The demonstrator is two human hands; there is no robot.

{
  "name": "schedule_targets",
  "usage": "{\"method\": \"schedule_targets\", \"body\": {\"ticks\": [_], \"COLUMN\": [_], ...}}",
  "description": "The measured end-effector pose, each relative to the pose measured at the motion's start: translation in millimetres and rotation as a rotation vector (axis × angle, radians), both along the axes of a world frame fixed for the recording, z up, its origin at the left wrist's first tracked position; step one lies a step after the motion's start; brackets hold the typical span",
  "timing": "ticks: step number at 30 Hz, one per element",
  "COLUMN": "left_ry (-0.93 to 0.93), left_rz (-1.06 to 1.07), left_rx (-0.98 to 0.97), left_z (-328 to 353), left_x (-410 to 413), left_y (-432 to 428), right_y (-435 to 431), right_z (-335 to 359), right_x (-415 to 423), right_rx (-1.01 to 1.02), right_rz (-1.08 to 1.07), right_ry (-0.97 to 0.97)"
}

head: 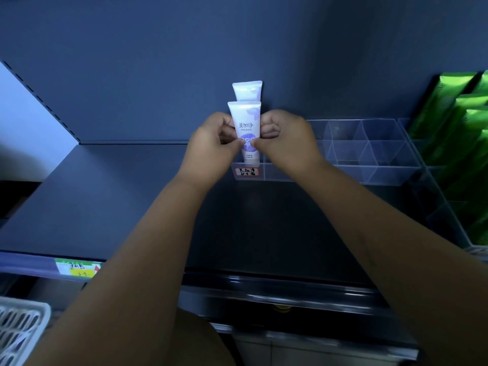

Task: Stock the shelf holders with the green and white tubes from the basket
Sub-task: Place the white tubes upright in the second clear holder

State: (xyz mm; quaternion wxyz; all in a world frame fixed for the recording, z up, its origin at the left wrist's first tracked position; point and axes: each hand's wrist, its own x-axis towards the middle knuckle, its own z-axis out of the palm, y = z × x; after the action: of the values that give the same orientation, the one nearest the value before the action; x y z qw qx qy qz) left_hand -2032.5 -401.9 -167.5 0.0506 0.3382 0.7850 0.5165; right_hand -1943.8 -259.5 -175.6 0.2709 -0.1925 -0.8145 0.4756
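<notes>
The single view comes from a wide-angle camera worn on the person's head, facing forward and down into a dark shelf [118, 196], whose back panel [237, 35] fills the top of the frame while straight edges bow toward the corners. It sits close: both forearms run up from the bottom edge, and the left hand [211, 143] and right hand [285, 138] meet on a tube [245, 120] just above centre. The clear holders [369, 154] lie right of centre, and a white basket [21, 331] is cut off at the lower left corner.
</notes>
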Motion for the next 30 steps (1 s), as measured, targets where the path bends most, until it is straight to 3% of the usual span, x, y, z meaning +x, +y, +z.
{"method": "schedule_targets", "body": {"ticks": [19,25,30], "left_ry": [0.006,0.209,0.360], "left_rz": [0.085,0.213,0.423], "left_rx": [-0.055,-0.254,-0.417], "left_z": [-1,13,29], "left_x": [8,23,60], "left_y": [3,-4,-10], "right_y": [-11,-15,-47], "right_z": [7,23,28], "right_x": [6,14,30], "right_rx": [0.105,0.292,0.384], "right_rz": [-0.026,-0.193,-0.333], "right_ry": [-0.038,-0.160,-0.104]}}
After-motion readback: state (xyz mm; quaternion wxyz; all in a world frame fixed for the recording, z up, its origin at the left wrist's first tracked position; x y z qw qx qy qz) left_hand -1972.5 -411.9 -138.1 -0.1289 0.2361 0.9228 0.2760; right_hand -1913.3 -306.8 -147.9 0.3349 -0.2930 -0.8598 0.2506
